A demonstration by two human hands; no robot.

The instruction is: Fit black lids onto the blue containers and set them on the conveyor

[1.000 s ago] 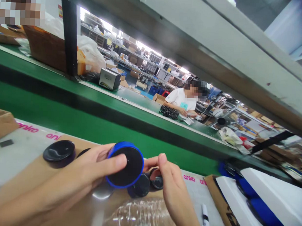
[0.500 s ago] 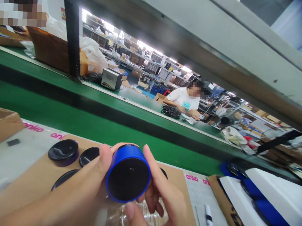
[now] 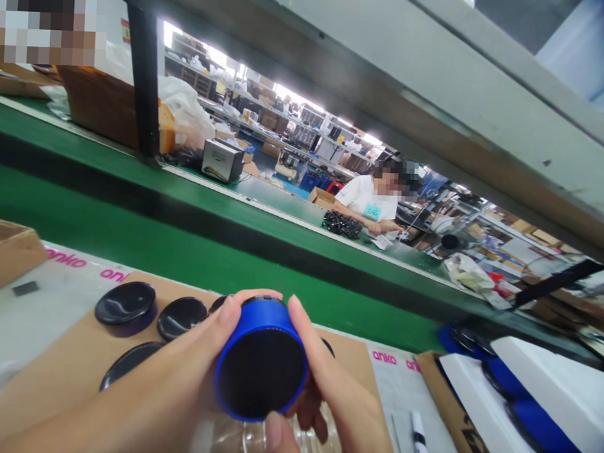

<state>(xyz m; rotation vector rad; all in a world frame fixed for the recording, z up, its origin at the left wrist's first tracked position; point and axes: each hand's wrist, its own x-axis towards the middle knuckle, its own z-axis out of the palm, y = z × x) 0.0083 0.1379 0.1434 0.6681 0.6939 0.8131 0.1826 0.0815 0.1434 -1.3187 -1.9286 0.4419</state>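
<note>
A round blue speaker-like device (image 3: 261,371) with a black front face is held up between both hands above the bench. My left hand (image 3: 201,355) grips its left side, the fingers passing behind it. On the right side, my right hand (image 3: 339,402) holds it with a finger along the rim and the thumb at the lower edge of the black face. Under the device, a clear ribbed plastic object (image 3: 252,445) is partly hidden by the hands. Several round black-topped pieces, one of them a black disc (image 3: 126,305), lie on brown cardboard (image 3: 50,369) to the left.
An open carton (image 3: 10,250) stands at the left. To the right are a marker (image 3: 419,442) and a box (image 3: 449,406) with white foam (image 3: 555,384) and blue devices. Beyond the green belt (image 3: 180,254), a person in a white shirt (image 3: 366,194) handles small items.
The blue device has come slightly lower and to the right, its black face tilted a little more upward. Both hands moved with it. The far person's hands have shifted.
</note>
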